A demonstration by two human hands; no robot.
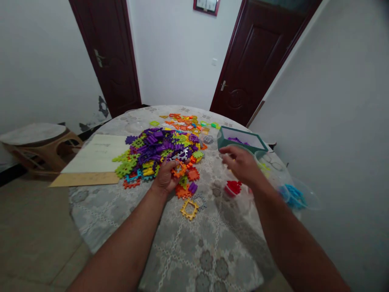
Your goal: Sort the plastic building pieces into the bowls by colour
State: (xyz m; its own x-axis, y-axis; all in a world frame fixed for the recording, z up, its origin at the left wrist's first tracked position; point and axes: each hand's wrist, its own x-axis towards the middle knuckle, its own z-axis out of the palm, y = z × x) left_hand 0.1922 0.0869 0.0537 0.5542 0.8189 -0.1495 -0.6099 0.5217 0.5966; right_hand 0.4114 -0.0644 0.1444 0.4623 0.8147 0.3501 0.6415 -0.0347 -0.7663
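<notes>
My left hand point(165, 177) is closed at the near edge of a heap of plastic building pieces point(148, 150), gripping an orange building piece point(179, 169) between thumb and fingers. Purple, lime green, yellow, white and blue pieces make up this heap. My right hand point(240, 163) hovers over the right side of the table, palm down, fingers loosely bent and apart, with nothing visible in them. Below it stands a clear bowl of red pieces point(233, 187). Nearer me lies a yellow square frame piece point(189, 209) beside a grey frame piece point(199, 201).
A green-edged box point(225, 138) holds purple pieces point(238, 140). To the right, a clear container holds blue pieces point(293, 196). Small orange and yellow pieces point(184, 121) lie at the back. A flat board point(91, 156) overhangs the table's left edge; a stool point(42, 142) stands beyond.
</notes>
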